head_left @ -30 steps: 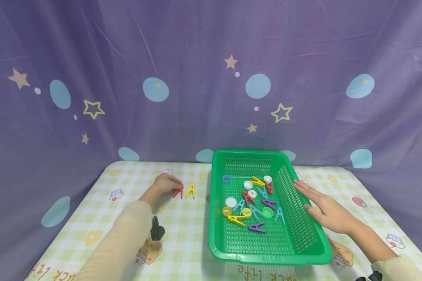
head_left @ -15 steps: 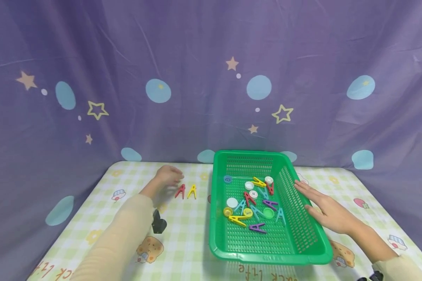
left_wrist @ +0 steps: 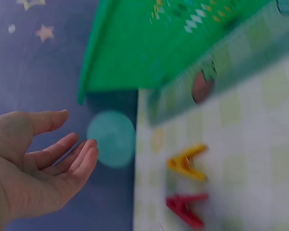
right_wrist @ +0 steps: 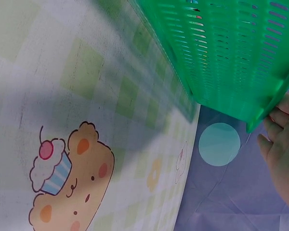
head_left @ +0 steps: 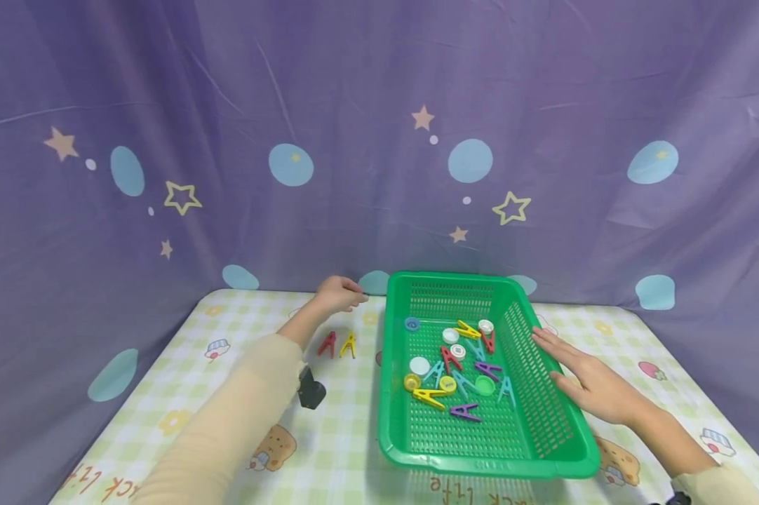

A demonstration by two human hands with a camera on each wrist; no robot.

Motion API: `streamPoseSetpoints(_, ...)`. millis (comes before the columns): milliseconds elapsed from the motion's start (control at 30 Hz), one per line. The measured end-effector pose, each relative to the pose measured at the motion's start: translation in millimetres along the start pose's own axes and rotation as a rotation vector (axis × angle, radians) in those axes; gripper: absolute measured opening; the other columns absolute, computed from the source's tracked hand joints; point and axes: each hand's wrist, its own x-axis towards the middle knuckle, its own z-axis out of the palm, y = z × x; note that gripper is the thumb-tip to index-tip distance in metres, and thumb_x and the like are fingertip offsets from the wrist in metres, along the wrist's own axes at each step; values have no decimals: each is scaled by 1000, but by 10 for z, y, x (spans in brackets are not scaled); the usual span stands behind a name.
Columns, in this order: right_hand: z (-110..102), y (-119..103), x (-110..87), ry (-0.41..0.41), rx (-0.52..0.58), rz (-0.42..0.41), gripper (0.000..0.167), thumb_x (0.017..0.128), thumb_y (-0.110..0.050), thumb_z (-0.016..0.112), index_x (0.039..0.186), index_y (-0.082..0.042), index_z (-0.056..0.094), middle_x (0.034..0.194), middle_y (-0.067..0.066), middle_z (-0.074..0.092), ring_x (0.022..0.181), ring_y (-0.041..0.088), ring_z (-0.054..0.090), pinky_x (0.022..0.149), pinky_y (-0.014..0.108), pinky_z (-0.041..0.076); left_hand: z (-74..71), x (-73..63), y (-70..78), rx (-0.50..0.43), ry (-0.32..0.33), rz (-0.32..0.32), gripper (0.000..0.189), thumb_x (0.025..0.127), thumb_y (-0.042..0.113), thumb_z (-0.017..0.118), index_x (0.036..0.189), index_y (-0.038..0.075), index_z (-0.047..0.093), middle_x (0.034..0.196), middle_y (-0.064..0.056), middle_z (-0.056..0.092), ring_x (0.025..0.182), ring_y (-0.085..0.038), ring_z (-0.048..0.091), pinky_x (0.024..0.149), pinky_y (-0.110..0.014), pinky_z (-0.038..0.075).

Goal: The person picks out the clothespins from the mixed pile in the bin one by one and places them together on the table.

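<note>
My left hand (head_left: 340,294) is in the air near the table's back edge, left of the green basket (head_left: 395,459). In the left wrist view its fingers are loosely bent and hold nothing. Below it on the cloth lie a red clothespin (head_left: 327,344) and a yellow clothespin (head_left: 348,344), side by side. My right hand (head_left: 597,382) rests on the basket's right rim, fingers extended. Inside the basket are several clothespins, among them a purple clothespin (head_left: 464,412), and several bottle caps, such as a white cap (head_left: 419,366) and a blue cap (head_left: 412,324).
A checkered tablecloth (head_left: 329,449) with printed bears and cupcakes covers the table. Behind it hangs a purple curtain (head_left: 354,105) with stars and blue ovals. The basket stands right of the middle, its far end close to the table's back edge.
My left hand let go of the red clothespin, which now lies beside the yellow one. The hand has risen and moved right toward the basket. The right hand stays on the rim.
</note>
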Motion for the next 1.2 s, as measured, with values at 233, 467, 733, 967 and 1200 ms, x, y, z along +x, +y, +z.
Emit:
streamPoseSetpoints(233, 11, 8, -14, 12, 8, -10, 56, 95, -14, 52, 148, -9, 36, 154, 14, 36, 141, -16, 5, 101, -8, 7, 192, -27, 375, -13, -47, 49, 43, 93, 19, 63, 130, -1, 56, 129, -18, 60, 118, -31, 60, 96, -35, 54)
streamPoseSetpoints(467, 17, 17, -21, 12, 6, -9, 56, 95, -14, 52, 148, -9, 36, 154, 14, 37, 142, -15, 7, 102, -8, 8, 397, -14, 652, 0, -78, 59, 43, 91, 20, 66, 128, 1, 58, 123, -16, 64, 113, -29, 63, 92, -34, 56)
streamPoseSetpoints(733, 14, 21, -15, 7, 6, -10, 55, 96, -14, 51, 149, -9, 35, 155, 14, 36, 143, -12, 10, 102, -8, 8, 672, 10, 827, 37, -119, 34, 38, 88, 20, 69, 121, 1, 63, 120, -17, 67, 105, -27, 67, 87, -31, 57)
streamPoseSetpoints(967, 8, 18, -9, 8, 1, -10, 55, 96, -15, 51, 149, -10, 35, 154, 14, 36, 143, -12, 10, 101, -8, 8, 931, 38, 879, 88, -184, -30, 31, 87, 19, 71, 111, 0, 66, 114, -16, 68, 98, -24, 68, 79, -27, 58)
streamPoseSetpoints(1200, 9, 19, -11, 5, 0, -14, 55, 96, -15, 51, 149, -9, 35, 154, 15, 36, 141, -17, 4, 102, -8, 7, 1127, 16, 837, 102, -342, -93, 54, 89, 14, 67, 133, -7, 45, 91, -10, 59, 67, -13, 52, 74, -26, 51)
